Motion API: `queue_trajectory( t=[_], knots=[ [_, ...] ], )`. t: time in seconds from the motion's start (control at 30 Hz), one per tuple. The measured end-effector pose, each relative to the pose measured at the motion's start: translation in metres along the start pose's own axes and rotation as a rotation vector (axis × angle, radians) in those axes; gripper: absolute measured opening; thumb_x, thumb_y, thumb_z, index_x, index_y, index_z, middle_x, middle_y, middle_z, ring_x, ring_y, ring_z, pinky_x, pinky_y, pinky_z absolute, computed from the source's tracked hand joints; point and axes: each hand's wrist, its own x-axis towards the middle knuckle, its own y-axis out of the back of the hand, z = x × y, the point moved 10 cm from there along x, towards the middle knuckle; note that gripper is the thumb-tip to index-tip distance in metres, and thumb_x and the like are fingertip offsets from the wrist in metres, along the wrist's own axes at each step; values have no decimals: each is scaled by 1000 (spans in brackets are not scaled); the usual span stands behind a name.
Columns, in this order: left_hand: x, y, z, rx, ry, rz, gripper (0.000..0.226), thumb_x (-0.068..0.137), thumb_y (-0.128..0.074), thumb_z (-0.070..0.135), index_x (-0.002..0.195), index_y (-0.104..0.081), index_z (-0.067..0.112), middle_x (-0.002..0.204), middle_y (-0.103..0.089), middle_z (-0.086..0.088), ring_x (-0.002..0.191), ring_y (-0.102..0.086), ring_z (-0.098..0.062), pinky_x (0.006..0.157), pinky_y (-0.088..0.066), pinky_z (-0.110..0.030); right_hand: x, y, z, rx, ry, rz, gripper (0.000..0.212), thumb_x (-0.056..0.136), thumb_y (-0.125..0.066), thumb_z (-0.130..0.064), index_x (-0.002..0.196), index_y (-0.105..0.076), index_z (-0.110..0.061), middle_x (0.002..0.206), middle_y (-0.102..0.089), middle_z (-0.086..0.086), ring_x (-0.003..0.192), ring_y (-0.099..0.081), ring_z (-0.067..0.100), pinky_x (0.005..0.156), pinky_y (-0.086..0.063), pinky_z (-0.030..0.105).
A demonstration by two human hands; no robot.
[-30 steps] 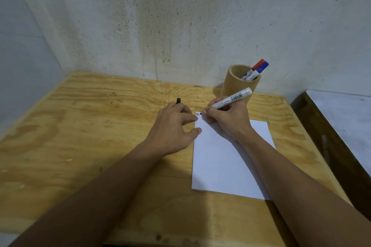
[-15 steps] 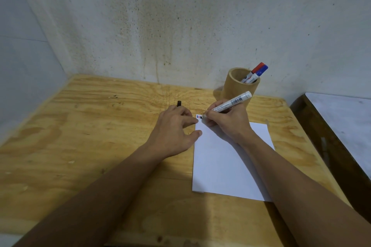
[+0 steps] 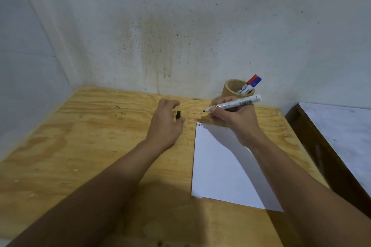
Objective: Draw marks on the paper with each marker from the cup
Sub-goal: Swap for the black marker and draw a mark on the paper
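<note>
Gripping a white-barrelled marker with an uncapped black tip, the right hand, fingers curled shut around the barrel near the tip end, raised above the far edge of the white rectangular sheet of paper. Marker lying near level, tip aimed toward 9 o'clock and clear of the sheet, blunt white end toward 3 o'clock. Lying flat on the pale plywood bench, the paper, at about 4 o'clock from the bench's centre, with three tiny marks in red, blue and dark ink at its far left corner. Partly covering the sheet's right side, the right forearm and its shadow. At about 12 o'clock from the right hand, just beyond it, a round tan wooden cup standing upright near the wall, holding a red-capped marker and a blue-capped marker, both leaning toward 2 o'clock. At 9 o'clock from the paper's marked corner, the left hand, loosely cupped with fingers spread and bent, nothing clamped in it. Standing between its thumb and fingers, a small black marker cap; contact with the fingertips not clear. At 3 o'clock, apart from the bench, a dark-framed surface with a pale top. Behind everything, a stained whitish wall.
</note>
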Motion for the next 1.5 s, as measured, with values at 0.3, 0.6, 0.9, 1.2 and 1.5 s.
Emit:
queue_trajectory(
  t=[0.3, 0.6, 0.9, 1.2, 1.5],
  knots=[
    [16, -6, -17, -495, 339, -84, 12, 78, -66, -6, 81, -69, 5, 80, -63, -14, 73, -62, -21, 76, -58, -34, -4, 12, -39, 80, 3, 26, 8, 86, -63, 7, 90, -60, 0, 79, -69, 24, 68, -71, 32, 69, -61, 45],
    [3, -12, 33, -1048, 452, -268, 13, 85, -55, -10, 89, -64, -2, 83, -67, -20, 67, -71, -20, 63, -61, -28, -16, 16, -68, 75, 76, 66, 8, 81, -71, 4, 78, -65, 0, 75, -64, 21, 57, -62, 23, 53, -47, 29],
    [-1, -14, 61, -1069, 411, -315, 11, 84, -57, -9, 90, -66, -6, 79, -70, -20, 69, -72, -24, 66, -61, -30, -17, 23, -80, -42, 163, 39, 8, 79, -76, -3, 74, -70, -4, 75, -73, 15, 60, -68, 24, 50, -50, 23],
    [1, -13, 83, -1052, 343, -250, 12, 83, -58, -11, 80, -67, -3, 65, -72, -15, 63, -72, -22, 64, -61, -29, -14, 30, -96, -118, 262, 0, 17, 81, -77, -10, 86, -73, 6, 81, -75, 21, 58, -65, 17, 51, -45, 16],
    [12, -12, 112, -713, 159, -159, 12, 76, -75, 17, 88, -76, 21, 86, -74, -11, 78, -66, -17, 76, -57, -35, 3, 51, -96, -155, 138, -18, 27, 96, -58, -29, 98, -66, -4, 100, -75, 15, 94, -71, 22, 77, -55, 36]
  ],
)
